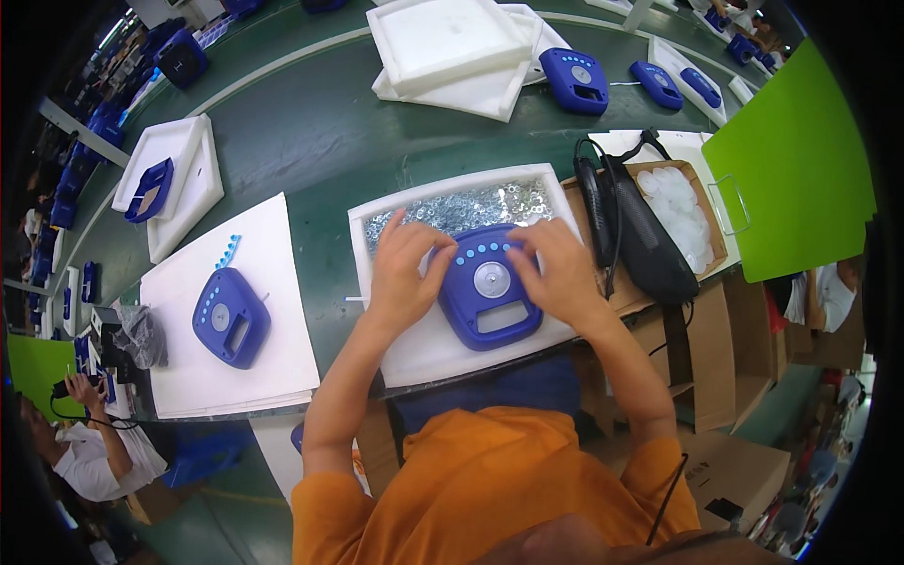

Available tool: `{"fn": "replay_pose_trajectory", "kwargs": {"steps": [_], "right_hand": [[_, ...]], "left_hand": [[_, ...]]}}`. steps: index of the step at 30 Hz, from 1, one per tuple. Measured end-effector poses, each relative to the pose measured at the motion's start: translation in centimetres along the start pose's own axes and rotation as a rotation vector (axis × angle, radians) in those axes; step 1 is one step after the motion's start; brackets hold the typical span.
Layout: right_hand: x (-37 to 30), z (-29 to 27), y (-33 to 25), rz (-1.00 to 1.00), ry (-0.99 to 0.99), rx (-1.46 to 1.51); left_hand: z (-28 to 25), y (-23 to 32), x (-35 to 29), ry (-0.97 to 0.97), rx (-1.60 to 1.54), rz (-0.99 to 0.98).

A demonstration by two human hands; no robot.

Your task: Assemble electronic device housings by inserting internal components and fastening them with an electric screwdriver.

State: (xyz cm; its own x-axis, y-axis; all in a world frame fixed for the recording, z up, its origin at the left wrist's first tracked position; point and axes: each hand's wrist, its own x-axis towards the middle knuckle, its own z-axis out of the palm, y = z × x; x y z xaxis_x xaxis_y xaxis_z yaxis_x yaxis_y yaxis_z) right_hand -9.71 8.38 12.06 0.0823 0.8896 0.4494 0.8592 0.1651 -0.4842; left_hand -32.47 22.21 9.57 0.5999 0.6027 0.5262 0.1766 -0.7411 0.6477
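A blue plastic housing point(496, 334) with a row of light blue buttons point(482, 249), a clear round disc point(492, 280) and a handle slot lies tilted on a white foam tray point(428, 360). My left hand point(407, 273) is at the housing's upper left edge, its thumb and index fingertips close together; whatever they pinch is too small to make out. Over the upper right corner, my right hand point(562, 273) has its index finger near the last button and its thumb apart from it, with nothing visible between them. Many small shiny metal parts point(438, 212) fill the tray's far side.
On a white board point(282, 348) to the left lie a similar blue housing point(247, 344) and a blue button strip point(229, 250). A black device with cables point(650, 245) and a box of translucent parts point(680, 217) are at right. Foam trays point(452, 47) stand farther back.
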Motion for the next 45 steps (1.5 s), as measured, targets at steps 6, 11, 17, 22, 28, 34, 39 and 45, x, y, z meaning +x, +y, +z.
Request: {"fn": "replay_pose_trajectory", "kwargs": {"steps": [6, 11, 17, 22, 28, 34, 39, 45], "right_hand": [[1.4, -1.0, 6.5, 0.041, 0.028, -0.175], [2.2, 0.5, 7.7, -0.087, -0.048, -0.310], [2.3, 0.9, 8.7, -0.175, -0.136, -0.412], [2.4, 0.6, 8.0, -0.193, -0.081, -0.419], [0.8, -0.9, 2.0, -0.168, 0.080, -0.036], [-0.8, 0.4, -0.7, -0.373, -0.003, -0.156], [-1.1, 0.4, -0.4, -0.460, -0.056, -0.217], [-1.4, -0.3, -0.6, -0.429, -0.023, -0.174]], "left_hand": [[-0.4, -0.6, 0.1, 0.017, 0.010, -0.010], [-0.4, -0.8, 0.1, 0.027, 0.018, -0.024], [-0.1, -1.0, -0.1, 0.042, -0.005, -0.030], [-0.2, -0.3, -0.1, 0.027, -0.072, -0.036], [0.5, 1.4, -0.4, -0.045, -0.177, -0.040], [1.4, 1.3, -0.7, -0.054, -0.083, 0.060], [1.7, 1.2, -0.7, -0.056, -0.042, 0.101], [2.6, 1.3, -0.8, -0.076, -0.001, 0.215]]}}
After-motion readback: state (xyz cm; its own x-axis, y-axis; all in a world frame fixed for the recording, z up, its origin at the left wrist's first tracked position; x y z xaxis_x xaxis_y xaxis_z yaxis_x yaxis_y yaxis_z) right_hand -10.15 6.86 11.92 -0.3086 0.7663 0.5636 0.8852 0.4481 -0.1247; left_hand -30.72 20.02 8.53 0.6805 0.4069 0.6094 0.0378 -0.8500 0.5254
